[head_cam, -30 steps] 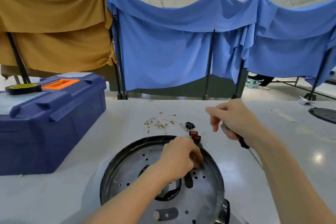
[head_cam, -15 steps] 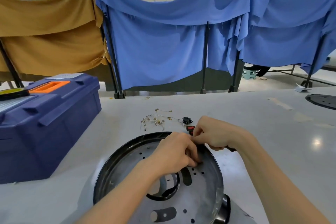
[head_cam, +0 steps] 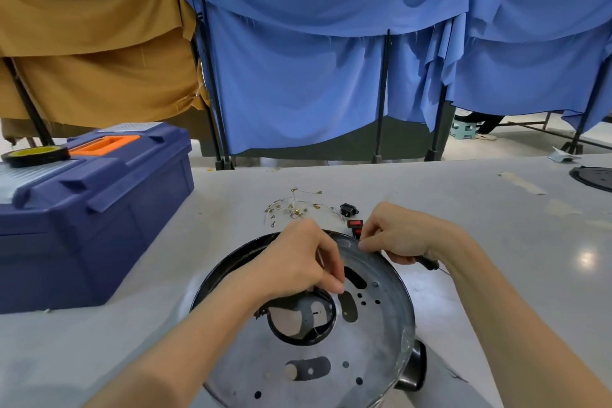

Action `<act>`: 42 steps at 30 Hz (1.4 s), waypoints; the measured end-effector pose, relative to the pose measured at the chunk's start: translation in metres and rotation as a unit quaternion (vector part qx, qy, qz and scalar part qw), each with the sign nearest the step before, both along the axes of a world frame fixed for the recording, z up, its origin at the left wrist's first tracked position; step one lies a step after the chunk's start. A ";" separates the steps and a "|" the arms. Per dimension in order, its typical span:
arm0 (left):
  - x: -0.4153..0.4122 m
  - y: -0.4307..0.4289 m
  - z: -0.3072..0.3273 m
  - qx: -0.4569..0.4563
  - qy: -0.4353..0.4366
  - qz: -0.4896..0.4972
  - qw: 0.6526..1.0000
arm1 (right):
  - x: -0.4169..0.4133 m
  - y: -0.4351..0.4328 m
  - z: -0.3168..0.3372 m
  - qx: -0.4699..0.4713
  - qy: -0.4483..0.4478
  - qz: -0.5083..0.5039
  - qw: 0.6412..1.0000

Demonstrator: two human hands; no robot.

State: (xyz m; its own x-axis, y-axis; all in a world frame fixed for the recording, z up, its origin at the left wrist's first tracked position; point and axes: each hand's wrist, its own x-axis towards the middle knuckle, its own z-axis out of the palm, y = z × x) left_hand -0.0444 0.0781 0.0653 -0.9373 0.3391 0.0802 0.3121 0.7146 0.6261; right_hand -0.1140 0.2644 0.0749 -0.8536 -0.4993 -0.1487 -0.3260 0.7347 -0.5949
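Observation:
A round metal pan base (head_cam: 374, 334) with holes and slots lies upside down on the white table, a black ring (head_cam: 303, 339) at its centre. My left hand (head_cam: 298, 262) rests over the plate's upper middle, its fingertips pinched together at a slot; what they pinch is too small to tell. My right hand (head_cam: 400, 235) sits on the far rim and grips a thin tool with a black handle (head_cam: 427, 262), its tip hidden under the fingers. Two red rocker switches (head_cam: 356, 225) lie just beyond the rim.
A blue toolbox (head_cam: 89, 209) with an orange handle and a tape roll (head_cam: 36, 155) on top stands at the left. Small wires and brass terminals (head_cam: 293, 205) and a black socket (head_cam: 348, 209) lie behind the pan. Another round plate (head_cam: 594, 177) sits far right. Cloth screens stand behind the table.
My right hand came down from above the table to the pan's far rim, bringing the tool with it. My left hand stayed over the plate, fingers shifting slightly toward the slot.

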 end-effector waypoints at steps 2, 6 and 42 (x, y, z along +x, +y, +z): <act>0.011 -0.006 0.001 -0.008 -0.045 -0.017 0.999 | 0.001 0.000 -0.002 -0.006 0.002 -0.009 1.000; 0.028 -0.009 -0.003 -0.051 -0.090 -0.014 0.995 | 0.004 0.000 -0.006 -0.026 0.004 -0.029 0.999; 0.027 -0.011 0.022 0.153 -0.193 0.072 0.966 | 0.004 0.029 -0.016 -0.258 -0.027 -0.183 0.948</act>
State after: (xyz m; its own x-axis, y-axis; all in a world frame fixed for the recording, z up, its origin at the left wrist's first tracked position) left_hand -0.0178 0.0668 0.0869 -0.9531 0.2184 -0.2096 -0.0766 0.4959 0.8650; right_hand -0.1104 0.2933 0.0592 -0.9817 -0.1897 -0.0131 -0.0649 0.3986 -0.9148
